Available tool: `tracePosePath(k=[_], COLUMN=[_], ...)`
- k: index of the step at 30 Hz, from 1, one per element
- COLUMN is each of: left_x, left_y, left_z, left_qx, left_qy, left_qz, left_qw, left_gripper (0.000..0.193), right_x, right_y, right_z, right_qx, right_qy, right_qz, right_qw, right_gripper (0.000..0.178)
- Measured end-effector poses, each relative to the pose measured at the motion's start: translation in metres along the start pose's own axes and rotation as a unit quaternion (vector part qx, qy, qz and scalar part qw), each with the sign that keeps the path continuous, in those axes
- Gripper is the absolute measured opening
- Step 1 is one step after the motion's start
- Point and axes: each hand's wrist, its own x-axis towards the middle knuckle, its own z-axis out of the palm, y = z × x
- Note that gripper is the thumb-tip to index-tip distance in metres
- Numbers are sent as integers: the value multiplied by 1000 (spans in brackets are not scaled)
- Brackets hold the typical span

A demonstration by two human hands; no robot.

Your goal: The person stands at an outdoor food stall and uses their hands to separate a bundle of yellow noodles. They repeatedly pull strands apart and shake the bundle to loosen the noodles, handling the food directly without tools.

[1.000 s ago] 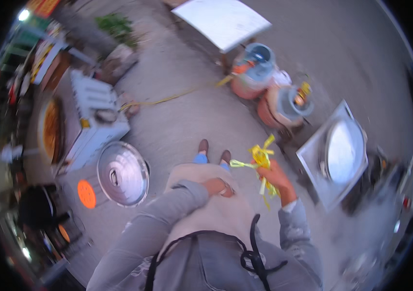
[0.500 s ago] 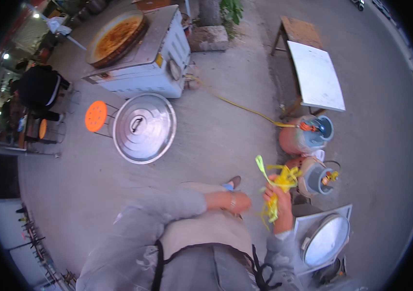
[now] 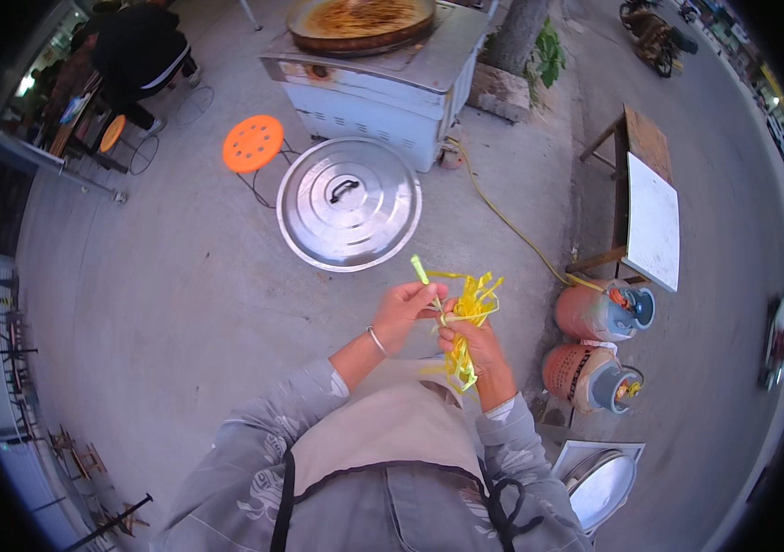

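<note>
In front of my apron, my right hand (image 3: 481, 354) is closed around a loose bundle of yellow plastic strips (image 3: 474, 299), whose ends stick out above and below the fist. Beside it, my left hand (image 3: 401, 317) pinches a yellow-green strip (image 3: 420, 270) between thumb and fingers, its flat end pointing up. The hands are close together, with a thin stretch of strip running between them. Whether that strip is joined to the bundle is hard to make out. A bracelet circles my left wrist.
A large round metal lid (image 3: 355, 235) leans by an orange stool (image 3: 254, 144). Beyond stands a stove cabinet (image 3: 364, 110) with a wide pan (image 3: 364, 23). Right lie two gas cylinders (image 3: 583, 313), a yellow hose (image 3: 520, 235) and a white-topped table (image 3: 652, 221). A person (image 3: 139, 51) sits far left.
My left hand has risen from my waist to the strip beside the bundle. My right hand has moved left with the bundle. The view has turned, and vehicles show on the road.
</note>
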Motion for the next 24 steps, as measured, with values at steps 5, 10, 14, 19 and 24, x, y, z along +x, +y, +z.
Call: tracePosePath(k=[5, 10, 14, 19, 24], left_x=[-42, -78, -105, -130, -131], left_y=[38, 63, 83, 99, 107], left_z=[-63, -95, -112, -136, -138], left_qx=[12, -66, -81, -82, -75], left_qy=[83, 167, 208, 270, 310], left_qz=[38, 122, 148, 186, 187], left_qw=[996, 976, 964, 941, 929], left_gripper=[28, 25, 24, 25, 26], right_x=[17, 40, 61, 104, 116], right_y=[13, 18, 20, 15, 24], right_z=[57, 94, 103, 117, 195], right_qx=[-52, -104, -119, -38, -188], right_qy=[0, 2, 42, -45, -153], right_qz=[8, 33, 24, 15, 78], right_qw=[999, 994, 992, 998, 967], right_gripper=[19, 19, 20, 22, 26])
